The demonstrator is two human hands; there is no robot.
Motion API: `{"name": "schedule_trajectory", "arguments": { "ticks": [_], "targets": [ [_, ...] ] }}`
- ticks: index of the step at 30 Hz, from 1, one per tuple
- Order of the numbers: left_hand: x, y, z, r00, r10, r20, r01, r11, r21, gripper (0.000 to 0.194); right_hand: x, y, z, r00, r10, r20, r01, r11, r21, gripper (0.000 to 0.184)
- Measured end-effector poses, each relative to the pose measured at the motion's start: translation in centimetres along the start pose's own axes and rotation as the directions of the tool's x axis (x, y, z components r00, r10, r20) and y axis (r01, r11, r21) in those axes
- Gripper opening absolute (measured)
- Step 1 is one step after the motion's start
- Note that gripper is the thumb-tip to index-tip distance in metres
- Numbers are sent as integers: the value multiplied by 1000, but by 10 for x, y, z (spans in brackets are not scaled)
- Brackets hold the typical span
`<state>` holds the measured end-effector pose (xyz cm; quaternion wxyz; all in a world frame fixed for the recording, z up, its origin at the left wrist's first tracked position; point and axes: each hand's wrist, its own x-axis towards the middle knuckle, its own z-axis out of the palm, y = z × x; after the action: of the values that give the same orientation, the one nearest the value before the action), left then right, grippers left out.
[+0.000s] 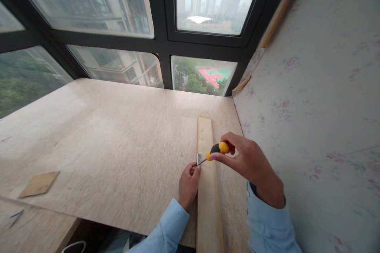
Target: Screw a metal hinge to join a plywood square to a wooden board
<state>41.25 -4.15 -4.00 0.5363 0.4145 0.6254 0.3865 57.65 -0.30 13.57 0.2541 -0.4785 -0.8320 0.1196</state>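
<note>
On the worktop (118, 138) beside the windows (209, 8): a long, pale wooden plank (204, 138) lies flat, its far end toward the glass and its near end running out of view below me.
Metal bracket: a small silvery bracket (199, 158) sits at the plank's left edge, partway along it.
Right hand: my right hand (249, 158) is closed lightly round a yellow-and-black screwdriver (219, 148), with the handle between thumb and fingers.
Screwdriver: it slants down to the left, its shaft reaching the bracket; I cannot tell what the tip engages.
Left hand: my left hand (189, 184) has its fingers curled and thumb close to them at the bracket's lower end; I cannot tell whether they pinch anything.
Far left: a flat brown piece (40, 184) lies near the worktop's front edge.
To my right: a flower-patterned wall (320, 106).
</note>
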Motion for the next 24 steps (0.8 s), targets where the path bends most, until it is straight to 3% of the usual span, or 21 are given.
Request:
{"name": "schedule_trajectory", "arguments": {
  "ticks": [2, 4, 7, 9, 11, 13, 17, 21, 24],
  "targets": [
    [0, 1, 0, 1000, -1, -1, 1, 1000, -6, 40, 6, -1, 9, 991, 78, -106, -92, 987, -134, 41],
    [0, 1, 0, 1000, 5, -3, -5, 1000, -8, 39, 10, -2, 16, 988, 79, -134, -99, 984, -150, 41],
    [1, 1, 1, 1000, 12, 0, -12, 1000, -16, 39, 8, -2, 16, 1000, -10, 5, 10, 996, 91, 36],
    [1, 1, 1, 1000, 9, 1, -9, 1000, -30, 39, 3, -1, 8, 978, -123, 167, 73, 958, 279, 46],
    [1, 1, 1, 1000, 10, 0, -10, 999, -37, 39, -3, 1, -3, 933, -214, 290, 103, 929, 355, 55],
    [0, 1, 1, 1000, 10, -5, -10, 1000, -29, 39, -6, 3, -12, 919, -231, 319, 114, 931, 346, 52],
    [-1, 2, 1, 1000, 3, -13, -3, 1000, -10, 39, -3, 6, -11, 961, -175, 214, 110, 952, 286, 34],
    [-1, 3, 1, 1000, 3, -14, -3, 1000, -2, 38, 8, 1, 9, 998, 50, -31, -51, 998, -29, 47],
    [-1, 5, 0, 1000, 21, -18, -21, 1000, -6, 36, 12, -4, 20, 993, 51, -106, -61, 994, -92, 49]
  ]
}}
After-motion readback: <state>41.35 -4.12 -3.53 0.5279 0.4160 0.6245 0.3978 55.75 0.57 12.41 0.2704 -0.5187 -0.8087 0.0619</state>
